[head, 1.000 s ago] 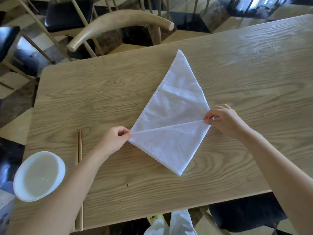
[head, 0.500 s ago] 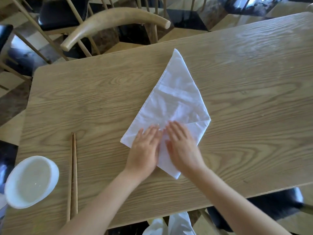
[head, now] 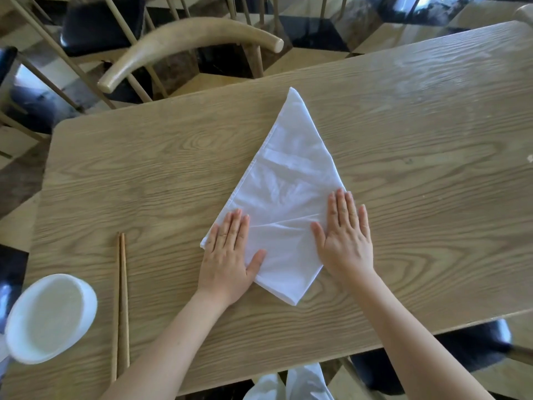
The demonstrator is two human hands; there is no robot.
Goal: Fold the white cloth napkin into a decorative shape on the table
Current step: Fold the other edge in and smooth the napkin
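Note:
The white cloth napkin (head: 285, 180) lies flat on the wooden table (head: 418, 140), folded into a kite shape with its long point toward the far side and a short point toward me. A crease runs across its lower part. My left hand (head: 227, 255) presses palm-down on the napkin's left corner, fingers stretched out. My right hand (head: 346, 238) lies flat on the right corner, partly on the table. Neither hand grips the cloth.
A pair of wooden chopsticks (head: 121, 301) lies to the left, pointing away from me. A white bowl (head: 49, 316) stands at the near left corner. A wooden chair with a curved backrest (head: 184, 44) stands beyond the far edge.
My hands first pinched the two side corners, then met flat at the napkin's middle. Now they have slid apart along the crease to the left and right corners.

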